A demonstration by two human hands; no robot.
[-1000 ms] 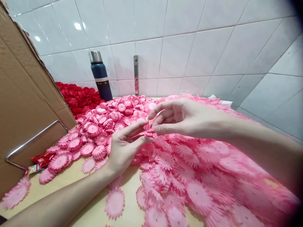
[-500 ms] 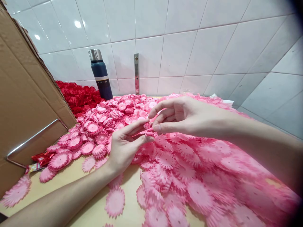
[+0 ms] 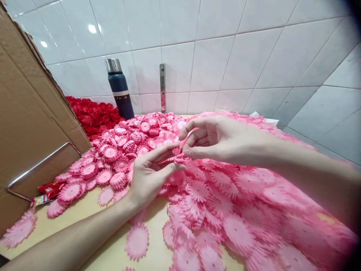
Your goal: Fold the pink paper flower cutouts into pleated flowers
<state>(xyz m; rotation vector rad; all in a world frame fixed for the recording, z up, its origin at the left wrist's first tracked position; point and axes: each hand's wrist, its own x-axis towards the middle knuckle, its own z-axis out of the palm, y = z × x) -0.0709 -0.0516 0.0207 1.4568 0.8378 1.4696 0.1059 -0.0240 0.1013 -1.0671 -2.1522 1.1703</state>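
Between my two hands is a small pink petal piece (image 3: 177, 151), partly covered by the fingers. My left hand (image 3: 150, 171) pinches it from the left, thumb below and fingers above. From the right, the thumb and fingertips of my right hand (image 3: 210, 139) close on its other side. Both hands hover over a heap of pink petal discs (image 3: 200, 191) with scalloped edges and small centre holes. Stacked, curled pink petal pieces (image 3: 111, 152) lie behind and left of my left hand.
A dark blue bottle (image 3: 121, 90) with a steel cap stands by the tiled wall (image 3: 214, 71). Red petals (image 3: 94, 114) are heaped beside it. Cardboard (image 3: 36, 113) with a metal wire handle (image 3: 42, 165) rises at left, near a red wrapper (image 3: 50, 189). A metal bracket (image 3: 163, 88) is on the wall.
Both hands have shifted very slightly to the right, still pinching the small pink piece, which shows a little more between the fingertips. The surroundings are unchanged.
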